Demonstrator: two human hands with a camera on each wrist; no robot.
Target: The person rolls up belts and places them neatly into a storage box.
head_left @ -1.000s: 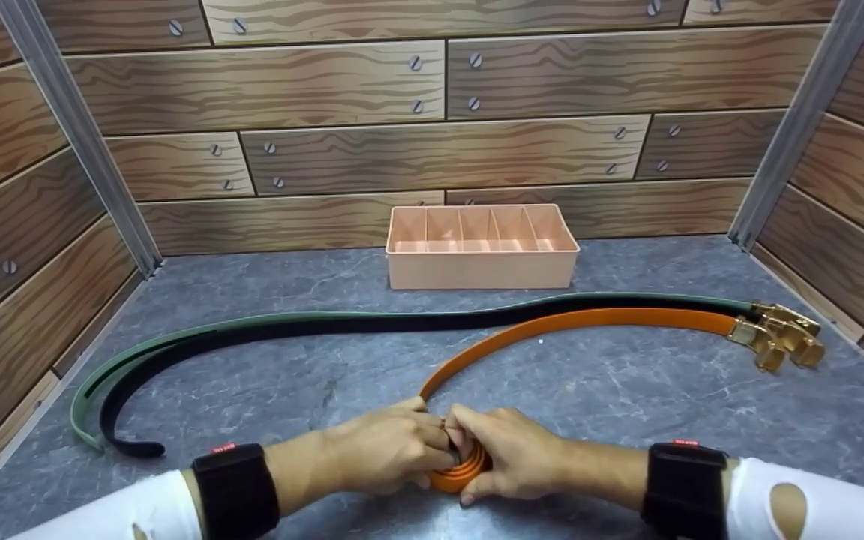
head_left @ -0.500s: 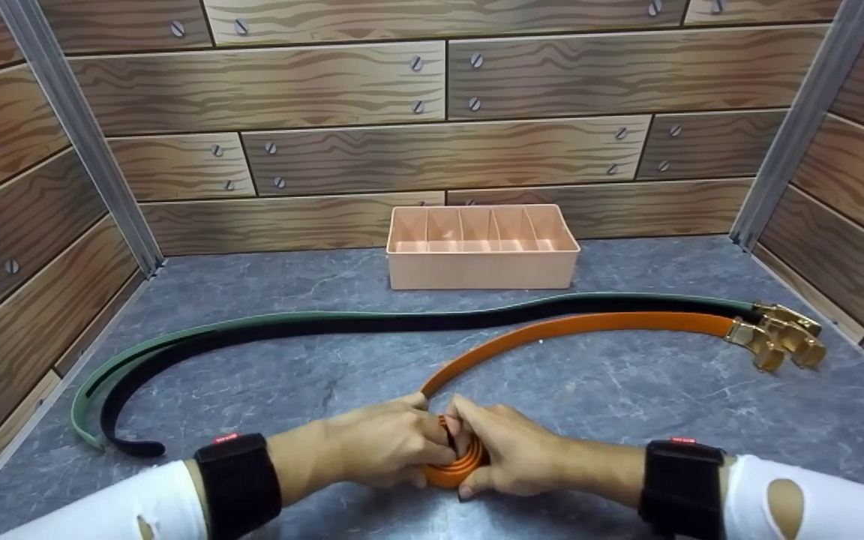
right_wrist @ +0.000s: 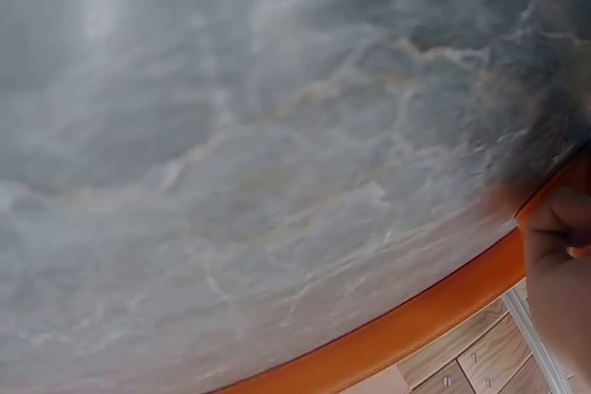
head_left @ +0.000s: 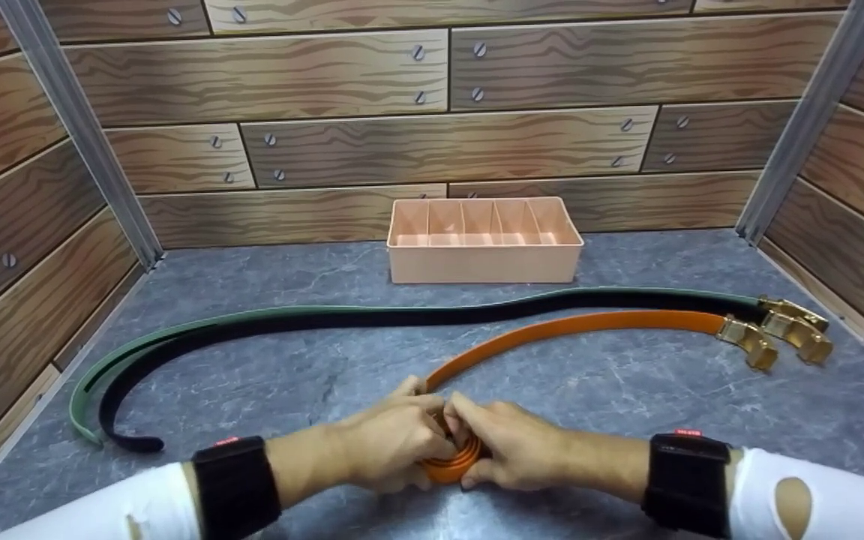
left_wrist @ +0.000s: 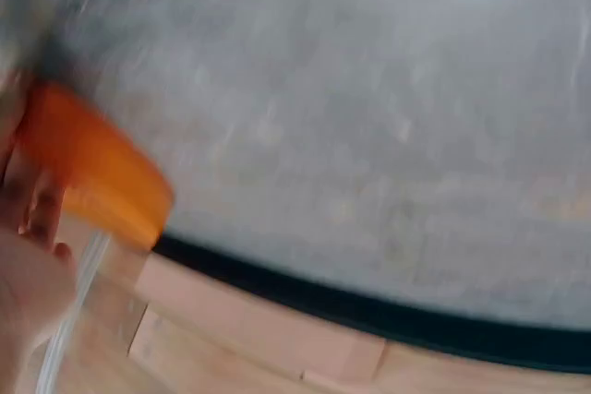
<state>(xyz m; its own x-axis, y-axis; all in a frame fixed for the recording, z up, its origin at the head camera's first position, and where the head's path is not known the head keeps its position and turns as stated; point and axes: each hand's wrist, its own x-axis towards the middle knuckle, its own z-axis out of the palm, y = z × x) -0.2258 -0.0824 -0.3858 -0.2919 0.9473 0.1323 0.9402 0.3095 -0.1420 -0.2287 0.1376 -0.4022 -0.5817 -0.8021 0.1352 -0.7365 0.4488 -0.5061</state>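
Note:
At the front middle of the table, both hands grip the rolled-up end of an orange belt (head_left: 450, 471). My left hand (head_left: 394, 439) holds the coil from the left, its fingers curled over the top. From the other side my right hand (head_left: 514, 442) grips it, thumb low at the front and index finger at the coil's centre. The unrolled part of the orange belt (right_wrist: 397, 339) arcs away to a gold buckle (head_left: 748, 341) at the right. Behind it lie a black belt (head_left: 402, 318) and a green belt (head_left: 177, 328), stretched side by side. The left wrist view is blurred.
A pink divided box (head_left: 484, 262) stands at the back, its compartments facing up. Gold buckles (head_left: 799, 334) of the other belts sit near the right wall. Wood-patterned panels (head_left: 357, 75) enclose the grey marbled table (head_left: 252, 397) on three sides.
The orange buckle has slid slightly left, away from the other buckles. Both hands still hold the coil, their fingers shifted a little around it. The head view has tilted slightly.

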